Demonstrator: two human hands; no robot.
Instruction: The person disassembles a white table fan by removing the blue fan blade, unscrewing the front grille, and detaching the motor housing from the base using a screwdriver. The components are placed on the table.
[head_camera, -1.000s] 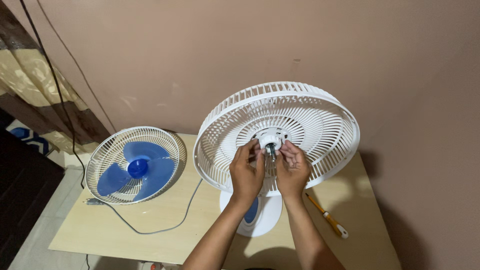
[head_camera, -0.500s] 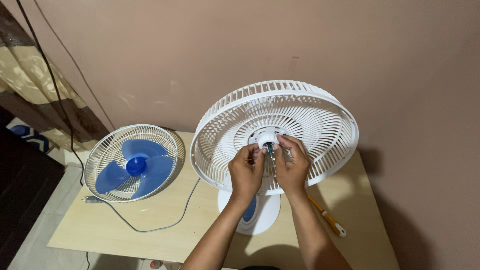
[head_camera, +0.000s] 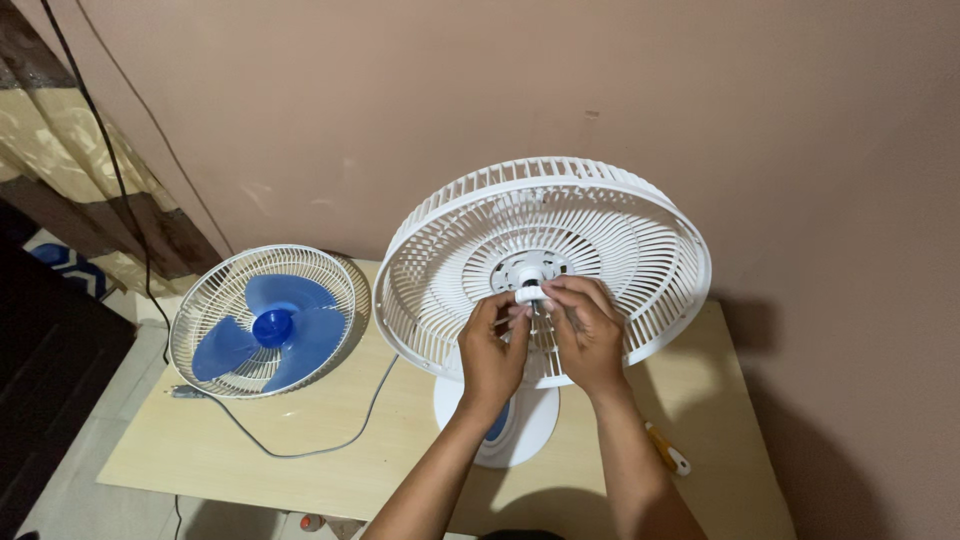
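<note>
Both hands are working at the hub of the white rear fan guard, which is standing upright on its round base on the worktop. The left hand and right hand are pinching together on a small white plastic nut at the motor shaft, fingertips gripping it from either side. A front grille holding the blue blade is lying flat to the left, and a yellow-handled screwdriver is resting at the right.

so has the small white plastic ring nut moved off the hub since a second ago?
Yes. The small white plastic ring nut has come outward along the shaft, away from the white fan guard's hub.
</note>
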